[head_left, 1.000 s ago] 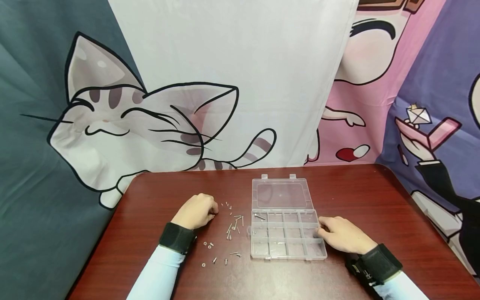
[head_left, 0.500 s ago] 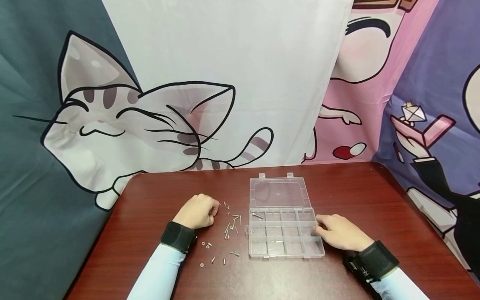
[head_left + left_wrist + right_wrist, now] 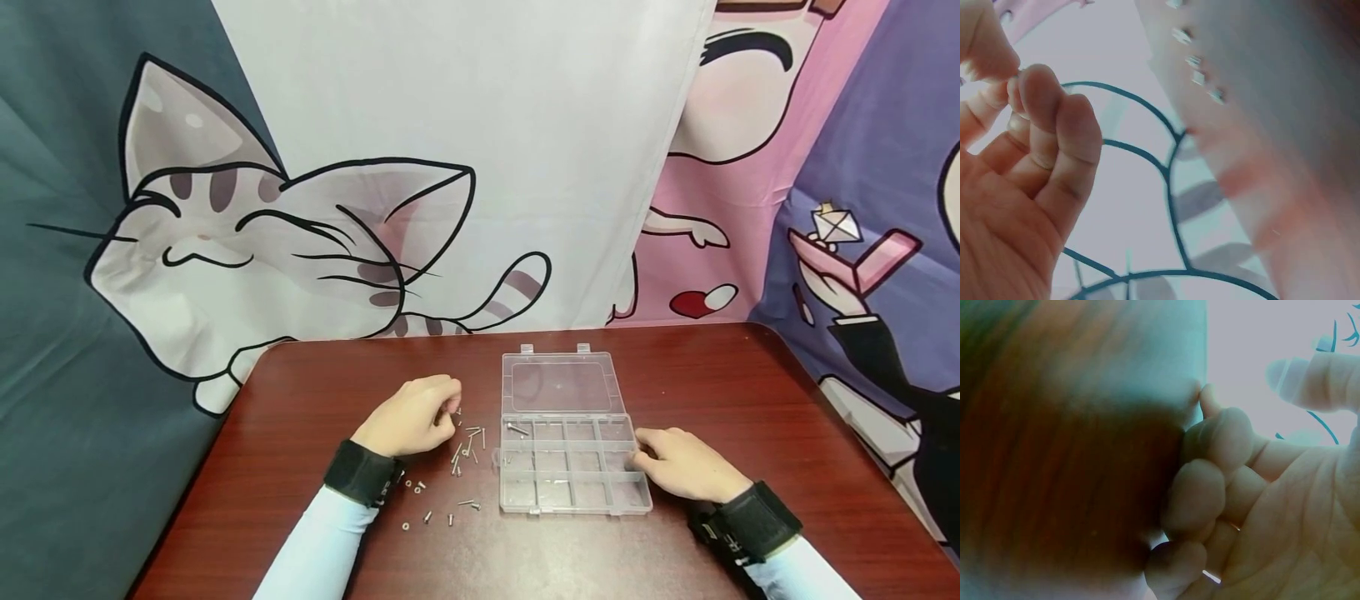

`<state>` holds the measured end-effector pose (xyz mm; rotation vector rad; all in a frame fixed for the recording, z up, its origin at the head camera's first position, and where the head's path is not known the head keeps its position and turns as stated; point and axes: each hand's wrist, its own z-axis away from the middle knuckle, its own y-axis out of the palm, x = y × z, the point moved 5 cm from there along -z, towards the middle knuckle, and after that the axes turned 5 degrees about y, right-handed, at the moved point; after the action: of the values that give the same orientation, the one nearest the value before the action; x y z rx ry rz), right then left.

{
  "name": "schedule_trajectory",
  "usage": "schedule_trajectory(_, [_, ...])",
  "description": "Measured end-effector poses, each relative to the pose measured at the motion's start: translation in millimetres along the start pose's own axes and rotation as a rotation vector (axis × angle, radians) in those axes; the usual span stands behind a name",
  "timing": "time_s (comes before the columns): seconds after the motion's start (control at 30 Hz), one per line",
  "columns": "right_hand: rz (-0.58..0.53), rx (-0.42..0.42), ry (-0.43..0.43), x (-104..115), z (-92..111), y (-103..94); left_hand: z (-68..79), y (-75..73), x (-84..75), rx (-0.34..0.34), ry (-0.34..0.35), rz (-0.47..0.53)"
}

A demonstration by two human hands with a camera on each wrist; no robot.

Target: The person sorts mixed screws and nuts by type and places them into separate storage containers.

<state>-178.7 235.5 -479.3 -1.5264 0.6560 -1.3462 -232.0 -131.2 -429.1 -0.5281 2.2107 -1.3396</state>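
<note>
My left hand [image 3: 408,417] is over the left part of the table, beside the scattered small screws. In the left wrist view its thumb [image 3: 988,44] meets the curled fingertips; anything pinched there is hidden. Several tiny metal pieces [image 3: 1193,60] lie on the table past the fingers. An open clear compartment box [image 3: 567,462] stands in front, its lid laid back, with a screw [image 3: 517,429] in the upper left compartment. At the box's right edge rests my right hand [image 3: 690,467], thumb tip overlapping the edge. The right wrist view shows loosely curled fingers [image 3: 1194,494] with the thumb apart.
Longer screws [image 3: 468,446] lie between my left hand and the box. Nearer me are nuts [image 3: 406,526] and short screws [image 3: 451,520]. The red-brown wooden table [image 3: 570,567] ends at a printed curtain [image 3: 450,83] behind it. Both wrists wear black bands.
My left hand has moved right and slightly up from the table's small pieces, now covering some of them in the head view. The right hand and the box stay put.
</note>
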Motion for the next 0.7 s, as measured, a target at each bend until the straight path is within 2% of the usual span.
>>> schedule_trajectory(0.2, [-0.006,-0.002,0.001,-1.0,-0.5,-0.2,-10.6,-7.4,-25.5,-0.074,0.141,0.042])
schedule_trajectory(0.7, [-0.007,0.003,0.004,-1.6,-1.1,1.3,-28.2,7.6,-73.7,-0.114,0.303,0.026])
